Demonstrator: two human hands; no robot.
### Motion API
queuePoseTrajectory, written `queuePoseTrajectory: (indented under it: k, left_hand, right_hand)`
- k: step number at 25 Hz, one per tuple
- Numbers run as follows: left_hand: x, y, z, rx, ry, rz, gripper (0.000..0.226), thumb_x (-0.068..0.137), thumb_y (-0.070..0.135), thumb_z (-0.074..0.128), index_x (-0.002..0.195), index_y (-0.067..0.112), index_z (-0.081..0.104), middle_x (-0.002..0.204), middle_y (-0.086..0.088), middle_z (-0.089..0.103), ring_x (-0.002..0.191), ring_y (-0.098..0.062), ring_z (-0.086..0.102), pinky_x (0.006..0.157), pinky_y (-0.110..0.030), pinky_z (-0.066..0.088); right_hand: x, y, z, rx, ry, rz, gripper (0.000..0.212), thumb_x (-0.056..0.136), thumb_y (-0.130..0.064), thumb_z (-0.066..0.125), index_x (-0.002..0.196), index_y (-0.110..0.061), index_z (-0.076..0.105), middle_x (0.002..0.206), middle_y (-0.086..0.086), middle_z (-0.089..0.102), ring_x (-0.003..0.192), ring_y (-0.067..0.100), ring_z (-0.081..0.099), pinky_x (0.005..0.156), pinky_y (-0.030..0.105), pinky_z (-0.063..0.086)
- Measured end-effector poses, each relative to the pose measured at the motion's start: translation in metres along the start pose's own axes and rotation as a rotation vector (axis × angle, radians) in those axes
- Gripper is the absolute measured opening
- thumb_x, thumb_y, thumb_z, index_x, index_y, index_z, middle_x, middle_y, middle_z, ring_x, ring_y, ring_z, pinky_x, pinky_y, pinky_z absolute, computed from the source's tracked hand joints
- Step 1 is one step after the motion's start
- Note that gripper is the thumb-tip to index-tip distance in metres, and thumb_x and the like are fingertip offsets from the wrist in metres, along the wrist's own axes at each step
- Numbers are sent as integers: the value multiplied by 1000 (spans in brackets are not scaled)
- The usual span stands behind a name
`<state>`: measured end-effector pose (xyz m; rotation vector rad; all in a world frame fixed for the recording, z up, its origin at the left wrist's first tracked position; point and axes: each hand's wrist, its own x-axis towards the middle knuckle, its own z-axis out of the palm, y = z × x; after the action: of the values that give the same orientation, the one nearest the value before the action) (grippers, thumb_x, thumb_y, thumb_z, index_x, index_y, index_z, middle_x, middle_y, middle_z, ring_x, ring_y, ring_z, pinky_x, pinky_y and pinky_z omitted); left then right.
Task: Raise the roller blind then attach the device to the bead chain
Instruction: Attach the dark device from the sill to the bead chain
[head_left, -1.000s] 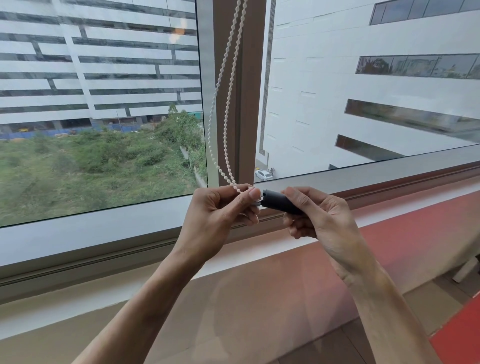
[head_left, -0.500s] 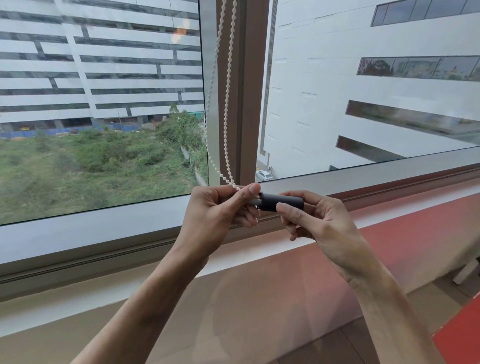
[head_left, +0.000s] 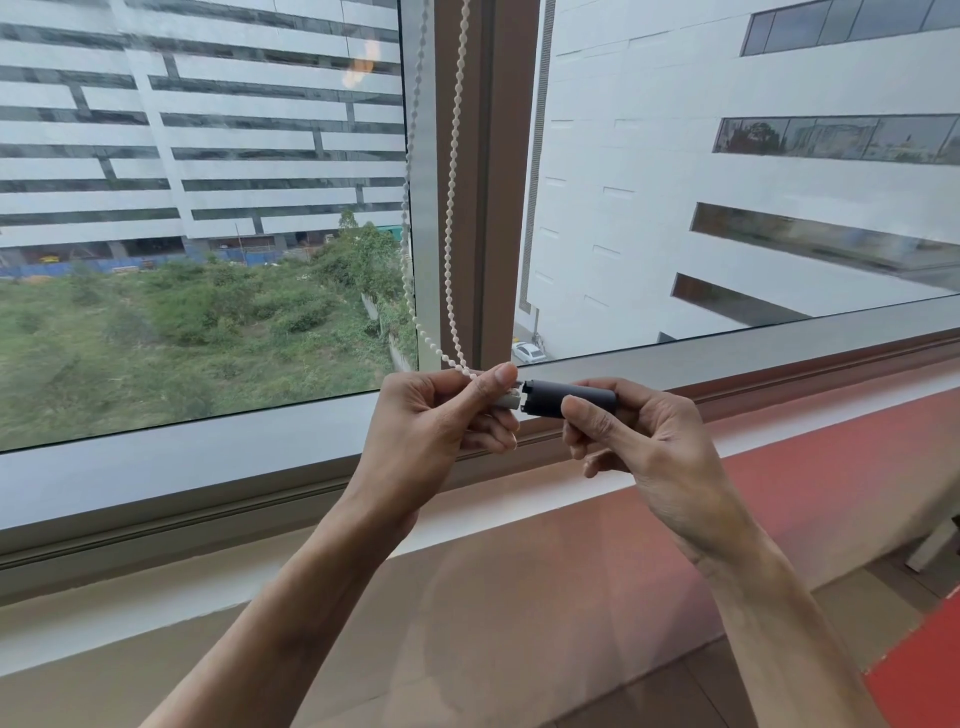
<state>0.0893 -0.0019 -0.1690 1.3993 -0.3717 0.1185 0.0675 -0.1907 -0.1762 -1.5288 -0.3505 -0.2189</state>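
Note:
A white bead chain (head_left: 451, 218) hangs in a loop beside the brown window mullion (head_left: 485, 182). Its bottom end runs into my left hand (head_left: 441, 421), which pinches it between thumb and forefinger together with a small pale grey piece (head_left: 508, 400). My right hand (head_left: 628, 436) grips a dark grey cylindrical device (head_left: 566, 397), held level just above the sill. The device's open end sits right against the pale piece. The roller blind itself is out of view above the frame.
The window sill (head_left: 260, 462) runs below my hands, with a red-and-beige ledge (head_left: 779, 467) under it. Glass panes fill both sides of the mullion. Red flooring (head_left: 924, 670) shows at the bottom right.
The dark device has slid slightly right, away from my left hand, and a pale grey piece now shows between them. The chain hangs straighter than a second ago.

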Motion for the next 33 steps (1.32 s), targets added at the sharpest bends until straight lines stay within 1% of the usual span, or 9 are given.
queuePoseTrajectory:
  k: [4, 8, 12, 20, 23, 27, 30, 33]
  left_hand:
    - [0, -1, 2, -2, 4, 4, 29, 80, 32, 72, 73, 4, 76, 61, -15, 69, 51, -17, 66, 52, -19, 54]
    - [0, -2, 1, 11, 4, 22, 29, 81, 32, 72, 72, 5, 77, 60, -15, 68, 49, -18, 65, 51, -20, 54]
    - [0, -2, 2, 13, 1, 28, 28, 82, 32, 72, 72, 5, 77, 61, -17, 68, 49, -18, 64, 51, -20, 54]
    - [0, -2, 6, 40, -15, 97, 29, 80, 32, 72, 70, 5, 76, 60, -13, 70, 50, -18, 66, 52, -21, 54]
    - [1, -3, 7, 36, -15, 96, 28, 80, 31, 72, 70, 5, 76, 60, -13, 70, 50, -17, 66, 52, -21, 54]
    - [0, -3, 7, 76, -61, 125, 25, 83, 25, 69, 74, 3, 74, 63, -8, 70, 54, -17, 66, 57, -21, 55]
    - [0, -2, 6, 69, -83, 122, 24, 84, 25, 68, 76, 2, 74, 67, -5, 71, 56, -16, 67, 59, -21, 56]
    - [0, -1, 5, 64, -86, 121, 25, 83, 25, 68, 78, 2, 75, 69, -5, 72, 58, -15, 68, 60, -21, 56]
  right_hand:
    - [0, 1, 1, -42, 3, -25, 25, 77, -38, 74, 96, -22, 77, 69, 0, 69, 65, 10, 63, 55, 19, 51]
    - [-1, 2, 2, -84, 17, -67, 29, 74, -44, 75, 96, -25, 77, 75, -3, 74, 72, 6, 70, 57, 17, 50]
    - [0, 3, 1, -127, 21, -107, 28, 75, -45, 73, 96, -27, 76, 80, -2, 77, 75, 5, 71, 58, 16, 50]
    - [1, 5, -4, -131, 14, -141, 17, 83, -35, 72, 97, -26, 76, 75, -2, 74, 73, 7, 70, 58, 18, 50]
    - [1, 6, -4, -142, 17, -151, 19, 82, -38, 73, 95, -25, 76, 73, -4, 73, 72, 6, 69, 58, 18, 50]
    - [2, 6, -4, -139, 25, -137, 13, 83, -36, 70, 90, -28, 77, 67, -2, 69, 66, 8, 65, 58, 19, 50]
    - [1, 5, -4, -129, 32, -139, 14, 84, -37, 69, 88, -27, 77, 65, -1, 68, 65, 9, 63, 58, 20, 50]
    - [2, 4, -2, -125, 33, -133, 19, 84, -41, 68, 86, -24, 77, 63, -4, 66, 62, 10, 61, 58, 21, 50]
